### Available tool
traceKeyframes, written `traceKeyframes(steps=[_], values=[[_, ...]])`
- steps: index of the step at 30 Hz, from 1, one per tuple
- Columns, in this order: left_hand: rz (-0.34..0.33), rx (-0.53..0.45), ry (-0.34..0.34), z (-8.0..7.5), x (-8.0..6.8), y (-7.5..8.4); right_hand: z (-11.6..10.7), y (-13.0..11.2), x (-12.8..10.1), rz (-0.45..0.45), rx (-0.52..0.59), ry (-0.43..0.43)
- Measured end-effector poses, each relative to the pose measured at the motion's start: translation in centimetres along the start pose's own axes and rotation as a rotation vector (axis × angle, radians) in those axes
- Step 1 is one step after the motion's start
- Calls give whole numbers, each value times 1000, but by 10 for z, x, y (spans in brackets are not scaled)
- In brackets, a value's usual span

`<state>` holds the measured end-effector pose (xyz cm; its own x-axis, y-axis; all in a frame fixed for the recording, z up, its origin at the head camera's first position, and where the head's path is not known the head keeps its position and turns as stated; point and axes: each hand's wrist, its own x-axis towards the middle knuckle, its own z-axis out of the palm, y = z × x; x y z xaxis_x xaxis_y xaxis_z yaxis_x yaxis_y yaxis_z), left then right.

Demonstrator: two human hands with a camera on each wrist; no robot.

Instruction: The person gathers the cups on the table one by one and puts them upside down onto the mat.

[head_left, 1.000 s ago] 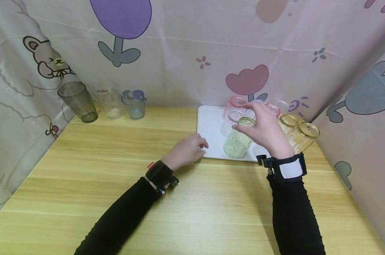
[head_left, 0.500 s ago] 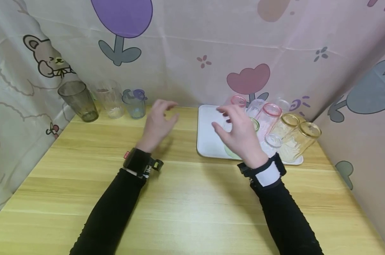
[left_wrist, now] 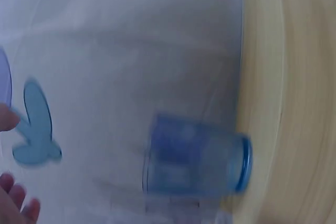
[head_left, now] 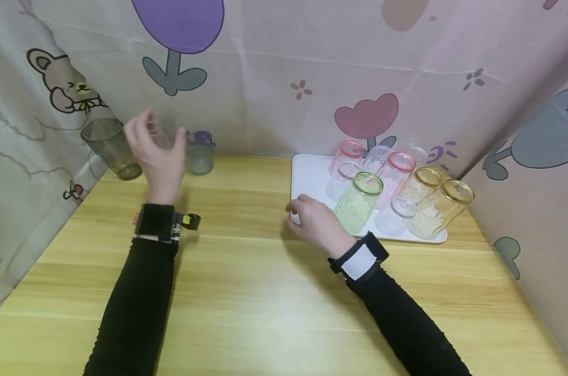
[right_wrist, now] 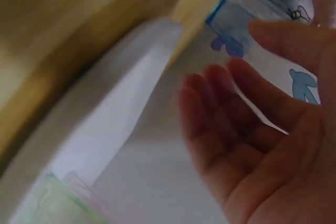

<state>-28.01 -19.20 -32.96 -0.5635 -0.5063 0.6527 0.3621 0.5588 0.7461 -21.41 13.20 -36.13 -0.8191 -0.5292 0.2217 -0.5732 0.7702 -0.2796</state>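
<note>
Clear tumbler sits just past the left hand, fingers spread and empty (right hand rests relaxed at the tray); a hasty reach might topple it.

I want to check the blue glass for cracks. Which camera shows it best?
The left wrist view: the blue glass fills much of the frame, though blurred. The head view shows it small, beside the left hand. The right wrist view catches only a blurred corner of it, far off.

Glasses on tray, right.
</note>
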Motion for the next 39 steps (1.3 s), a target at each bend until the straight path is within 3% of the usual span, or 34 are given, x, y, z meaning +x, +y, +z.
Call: traceKeyframes(steps=[7,13,16,20,24,29,39], values=[[-114,69,163,-30,26,-38,5,0,1,55,-40,-106],[-256,115,217,-46,35,-64,8,1,1,70,-43,-122],[-395,115,205,-51,40,-70,11,3,-1,65,-43,-109],[-631,25,136,-55,46,-78,12,4,-1,57,-37,-80],[-761,-33,28,-56,46,-86,13,5,0,80,-28,-71],[-753,-62,-25,-56,44,-97,13,6,0,109,-39,-92],[-701,-142,23,-57,44,-106,14,8,0,114,-49,-79]])
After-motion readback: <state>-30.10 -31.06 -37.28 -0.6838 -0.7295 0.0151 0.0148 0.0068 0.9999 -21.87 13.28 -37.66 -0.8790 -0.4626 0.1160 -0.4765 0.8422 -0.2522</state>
